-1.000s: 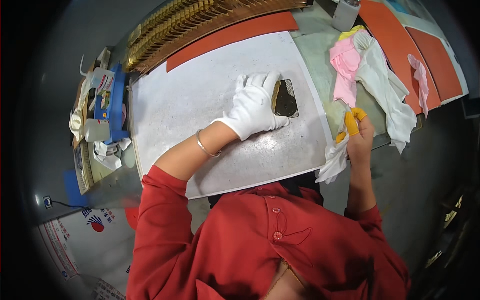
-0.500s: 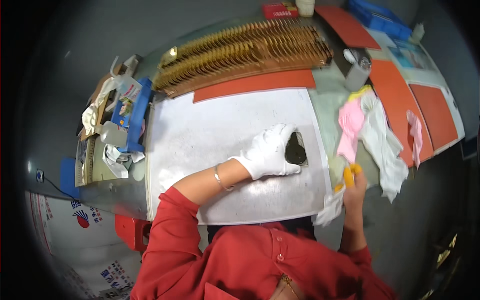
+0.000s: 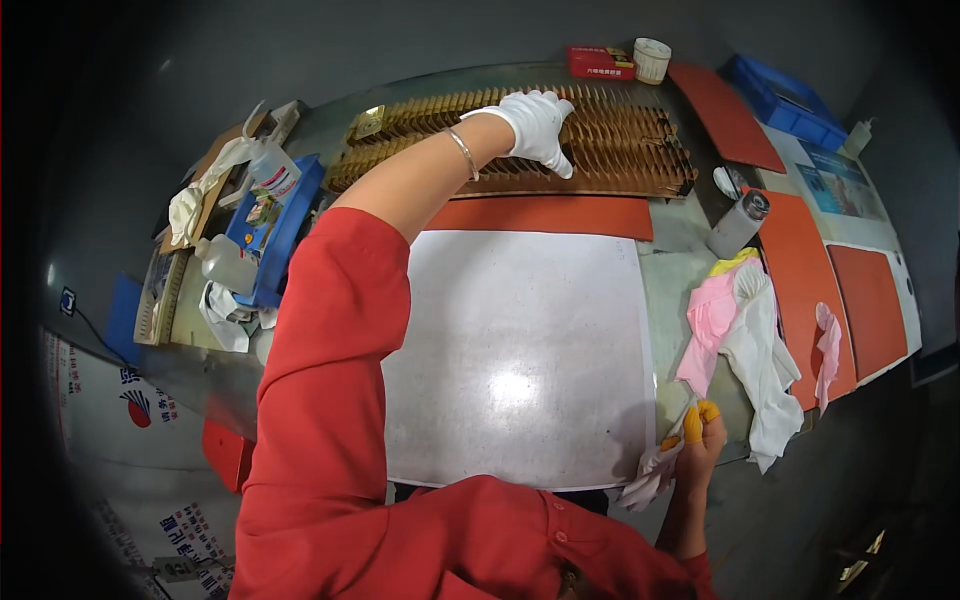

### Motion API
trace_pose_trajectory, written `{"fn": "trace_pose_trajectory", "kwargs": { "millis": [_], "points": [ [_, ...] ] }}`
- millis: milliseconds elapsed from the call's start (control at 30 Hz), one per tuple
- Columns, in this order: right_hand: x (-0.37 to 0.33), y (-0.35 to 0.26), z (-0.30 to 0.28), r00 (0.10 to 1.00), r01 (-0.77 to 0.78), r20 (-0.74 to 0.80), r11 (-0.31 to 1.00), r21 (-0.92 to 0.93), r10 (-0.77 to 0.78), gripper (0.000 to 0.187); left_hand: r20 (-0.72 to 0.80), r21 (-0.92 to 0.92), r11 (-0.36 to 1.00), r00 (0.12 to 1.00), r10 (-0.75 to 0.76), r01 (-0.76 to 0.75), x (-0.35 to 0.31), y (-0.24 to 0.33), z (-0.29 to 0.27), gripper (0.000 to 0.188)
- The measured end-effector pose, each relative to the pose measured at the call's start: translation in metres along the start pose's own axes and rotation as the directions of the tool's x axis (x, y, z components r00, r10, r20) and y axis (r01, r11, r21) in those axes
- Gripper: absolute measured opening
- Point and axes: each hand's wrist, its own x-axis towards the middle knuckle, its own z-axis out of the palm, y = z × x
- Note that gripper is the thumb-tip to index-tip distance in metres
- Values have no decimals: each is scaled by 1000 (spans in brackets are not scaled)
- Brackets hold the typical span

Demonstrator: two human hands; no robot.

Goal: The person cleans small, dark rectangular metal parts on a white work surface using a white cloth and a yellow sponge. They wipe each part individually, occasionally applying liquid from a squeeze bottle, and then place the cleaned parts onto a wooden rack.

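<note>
My left hand, in a white glove, reaches far across the table and rests over a long brown slotted rack. Whether it holds anything is hidden under the glove. A bracelet sits on that wrist. My right hand, with orange fingertip covers, grips a crumpled white cloth at the table's near right edge. Between them lies a large white sheet, bare on top.
An orange strip borders the sheet's far side; orange mats lie at the right. Pink and white cloths and a metal canister sit right of the sheet. A blue tray with bottles stands left; a blue bin is far right.
My left hand has left the white sheet and stretched out to the rack. The dark piece that lay under it on the sheet is gone from there. My right hand stays put.
</note>
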Motion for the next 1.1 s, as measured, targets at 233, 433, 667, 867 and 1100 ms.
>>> {"fn": "trace_pose_trajectory", "kwargs": {
  "millis": [233,433,667,867,1100],
  "points": [
    [1,-8,9,995,88,-44,993,-85,-92,15,173,-34,999,985,27,-21,31,4,7,99],
    [-1,-7,3,999,49,-18,995,-84,-50,12,60,-232,973,998,3,11,-6,-14,-18,105],
    [1,-2,3,1000,28,-2,998,-56,-28,11,44,-237,971,999,-11,21,-46,-68,23,105],
    [1,7,-1,999,19,-27,1000,20,-18,9,38,-213,976,999,-36,43,-39,-67,32,100],
    [2,1,2,1000,1,-13,999,42,-1,10,21,-191,981,1000,-24,27,-37,-61,31,106]
  ]
}}
